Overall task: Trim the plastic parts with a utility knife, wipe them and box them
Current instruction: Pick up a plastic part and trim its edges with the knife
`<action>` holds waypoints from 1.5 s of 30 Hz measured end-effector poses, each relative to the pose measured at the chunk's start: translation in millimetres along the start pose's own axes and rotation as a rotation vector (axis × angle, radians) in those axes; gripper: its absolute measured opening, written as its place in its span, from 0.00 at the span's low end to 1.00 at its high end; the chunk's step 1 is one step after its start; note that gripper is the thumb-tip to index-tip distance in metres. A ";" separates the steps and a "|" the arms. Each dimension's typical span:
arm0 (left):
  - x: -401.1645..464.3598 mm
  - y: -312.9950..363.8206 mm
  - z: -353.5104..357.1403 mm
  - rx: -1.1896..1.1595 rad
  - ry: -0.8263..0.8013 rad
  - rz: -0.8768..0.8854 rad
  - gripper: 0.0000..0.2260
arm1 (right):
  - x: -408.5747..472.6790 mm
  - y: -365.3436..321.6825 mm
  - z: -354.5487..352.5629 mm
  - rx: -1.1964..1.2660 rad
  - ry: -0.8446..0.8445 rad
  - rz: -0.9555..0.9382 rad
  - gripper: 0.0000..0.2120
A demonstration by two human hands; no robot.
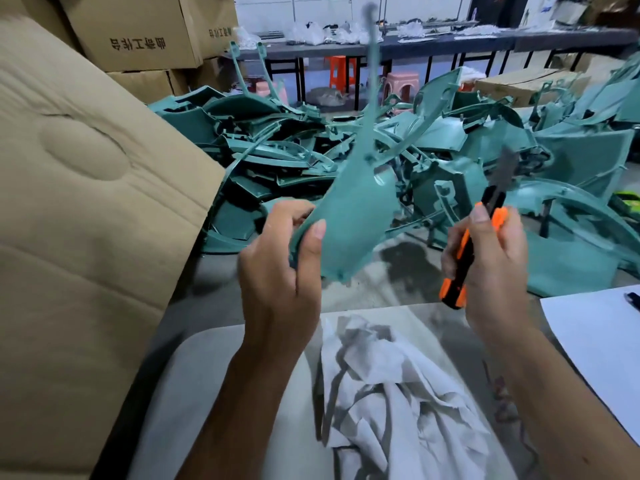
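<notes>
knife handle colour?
Orange and black, clearest in the head view: the knife is held in the right hand.

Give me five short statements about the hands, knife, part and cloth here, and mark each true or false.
1. The left hand grips a teal plastic part. True.
2. The right hand holds a pair of scissors. False: it holds an orange and black utility knife.
3. The knife blade is cutting into the held part. False: the blade points up, apart from the part.
4. A crumpled white cloth lies below the hands. True.
5. The pile of teal parts sits inside a cardboard box. False: it lies loose on the floor beyond the hands.
</notes>
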State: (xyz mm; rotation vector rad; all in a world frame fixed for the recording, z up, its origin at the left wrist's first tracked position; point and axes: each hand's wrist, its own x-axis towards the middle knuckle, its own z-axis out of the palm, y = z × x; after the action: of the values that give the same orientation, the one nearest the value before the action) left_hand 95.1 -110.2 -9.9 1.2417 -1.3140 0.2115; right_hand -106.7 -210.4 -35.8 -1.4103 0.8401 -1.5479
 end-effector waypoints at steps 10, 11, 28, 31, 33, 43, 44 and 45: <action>-18.9 -23.6 24.6 0.076 -0.228 -0.076 0.09 | -21.9 -0.9 23.6 -0.511 -0.409 -0.272 0.09; -19.9 -25.9 26.0 0.076 -0.278 -0.095 0.12 | -22.3 0.1 23.6 -0.500 -0.425 -0.266 0.10; -15.1 -26.8 16.0 -0.040 -0.377 -0.037 0.09 | -12.0 1.5 13.7 -0.505 -0.395 -0.282 0.12; -14.2 -22.9 12.0 -0.109 -0.438 -0.095 0.07 | -2.3 4.8 2.7 -0.548 -0.246 -0.242 0.13; -10.2 -20.7 5.8 -0.177 -0.456 -0.266 0.11 | 1.7 8.2 -3.8 -0.575 -0.170 -0.229 0.14; 11.8 -41.8 -54.5 -0.580 -0.683 -0.597 0.15 | 13.1 18.3 -17.6 -0.656 0.000 -0.241 0.14; 11.5 -44.5 -56.1 -0.576 -0.685 -0.612 0.15 | 14.0 18.7 -18.2 -0.683 0.025 -0.226 0.14; 11.3 -46.3 -57.1 -0.581 -0.680 -0.630 0.15 | 14.7 18.5 -19.4 -0.703 0.050 -0.205 0.14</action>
State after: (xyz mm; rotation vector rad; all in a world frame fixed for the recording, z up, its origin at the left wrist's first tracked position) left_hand 166.9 -90.8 -13.5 1.1792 -1.3186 -1.0498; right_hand -123.0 -232.6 -49.0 -2.0072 1.3936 -1.5060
